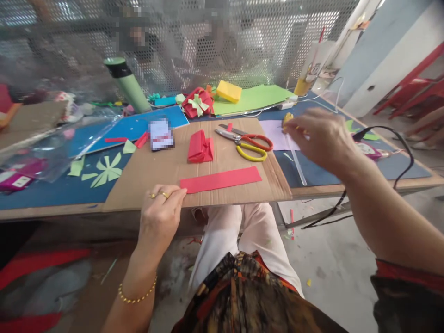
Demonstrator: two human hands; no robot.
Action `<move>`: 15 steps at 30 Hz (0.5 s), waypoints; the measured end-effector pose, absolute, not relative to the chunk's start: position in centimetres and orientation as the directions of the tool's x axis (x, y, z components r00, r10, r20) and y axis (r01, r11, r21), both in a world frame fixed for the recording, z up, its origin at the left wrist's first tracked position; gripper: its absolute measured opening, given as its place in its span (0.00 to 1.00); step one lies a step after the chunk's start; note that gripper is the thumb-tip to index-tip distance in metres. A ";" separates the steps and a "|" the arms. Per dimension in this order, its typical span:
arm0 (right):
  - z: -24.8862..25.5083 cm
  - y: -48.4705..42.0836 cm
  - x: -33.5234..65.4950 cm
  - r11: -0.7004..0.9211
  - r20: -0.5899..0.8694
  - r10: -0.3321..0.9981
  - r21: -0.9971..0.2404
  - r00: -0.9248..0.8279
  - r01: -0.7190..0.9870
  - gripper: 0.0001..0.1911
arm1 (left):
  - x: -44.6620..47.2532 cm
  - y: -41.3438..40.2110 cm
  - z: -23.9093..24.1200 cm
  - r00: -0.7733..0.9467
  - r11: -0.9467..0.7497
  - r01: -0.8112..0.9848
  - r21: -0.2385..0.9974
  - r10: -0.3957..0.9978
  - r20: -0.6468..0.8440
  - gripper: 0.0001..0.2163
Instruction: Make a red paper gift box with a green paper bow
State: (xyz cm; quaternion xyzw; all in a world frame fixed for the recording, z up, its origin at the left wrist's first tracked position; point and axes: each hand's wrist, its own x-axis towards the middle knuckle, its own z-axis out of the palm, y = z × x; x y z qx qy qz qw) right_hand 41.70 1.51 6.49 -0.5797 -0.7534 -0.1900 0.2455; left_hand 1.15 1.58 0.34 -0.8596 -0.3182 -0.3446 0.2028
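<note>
Left fingertips (183, 191) hold down the end of a red paper strip (222, 180)

The fingers of the left hand (159, 215) are drawn close together, with hardly any gap, on the left end of the strip, which lies flat along the near side of a cardboard sheet (138, 180). The right hand (321, 138) is raised over a lilac paper (272, 134), its fingers bent and their tips close together beside a small yellow object (287, 121); whether they grip it, I cannot tell. Below those fingertips a translucent stick (299, 166) slants towards the table's near edge.

Beyond the strip, on the cardboard, are a folded red paper piece (197, 147) and, to its right, scissors (239, 137) with one orange and one yellow handle, their blades slightly apart. A smartphone (161, 134) is near the cardboard's far left corner. Further left, a green paper flower (107, 171) lies on the dark blue tabletop (69, 196). Behind these, a green tumbler (130, 88) stands beside a blue sheet (135, 127), and a yellow block (229, 91) rests on green paper (258, 99).
</note>
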 end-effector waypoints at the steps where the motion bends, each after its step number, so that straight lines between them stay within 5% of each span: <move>1: 6.2 0.5 39.7 0.414 0.589 0.740 -0.018 -0.325 0.910 0.19 | 1.1 1.6 0.3 0.555 -0.717 0.687 -0.118 0.412 0.723 0.07; 4: 4.2 -1.4 34.9 0.681 0.458 0.674 -0.081 -0.579 0.728 0.16 | 0.9 1.5 0.1 0.541 -0.714 0.693 -0.094 0.430 0.722 0.07; 15: 3.1 -2.3 33.3 0.655 0.297 0.713 0.040 -0.635 0.754 0.18 | 1.2 0.9 0.7 0.476 -0.653 0.756 0.051 0.601 0.642 0.10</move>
